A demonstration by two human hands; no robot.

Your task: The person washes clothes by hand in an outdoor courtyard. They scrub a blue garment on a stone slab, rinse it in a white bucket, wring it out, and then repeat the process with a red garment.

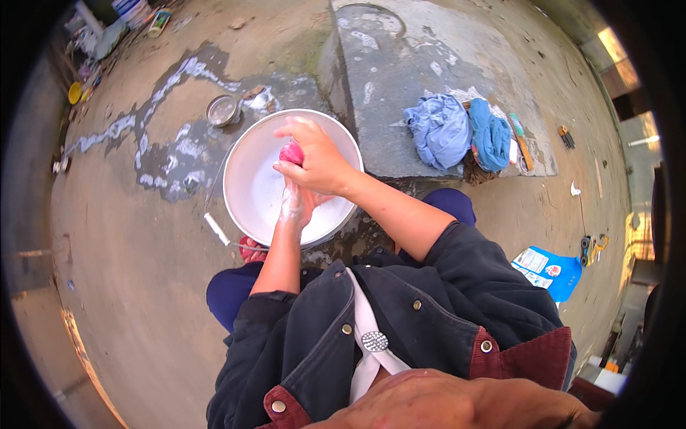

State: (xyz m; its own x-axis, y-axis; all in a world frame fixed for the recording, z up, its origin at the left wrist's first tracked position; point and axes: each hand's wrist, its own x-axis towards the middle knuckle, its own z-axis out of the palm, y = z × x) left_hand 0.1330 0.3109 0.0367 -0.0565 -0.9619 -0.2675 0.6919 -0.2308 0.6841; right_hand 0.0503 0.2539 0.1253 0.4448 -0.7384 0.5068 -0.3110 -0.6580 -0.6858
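Observation:
My right hand (316, 161) curls over a wet pink bundle (291, 153), perhaps a small cloth, its thumb and fingers on either side. Under it, my left hand (306, 202) reaches up with suds on the wrist; its fingers are mostly hidden, so its hold cannot be told. Both hands are above a white bucket (244, 214) with whitish, sudsy contents. The bucket's wire handle hangs down on the left with a white grip (216, 229).
A stone slab (386, 69) at the right bears a light blue cloth (439, 131), a darker blue cloth (489, 137) and a scrubbing brush (521, 140). A metal bowl (223, 110) stands on wet, foamy concrete. A blue packet (554, 273) lies at the right.

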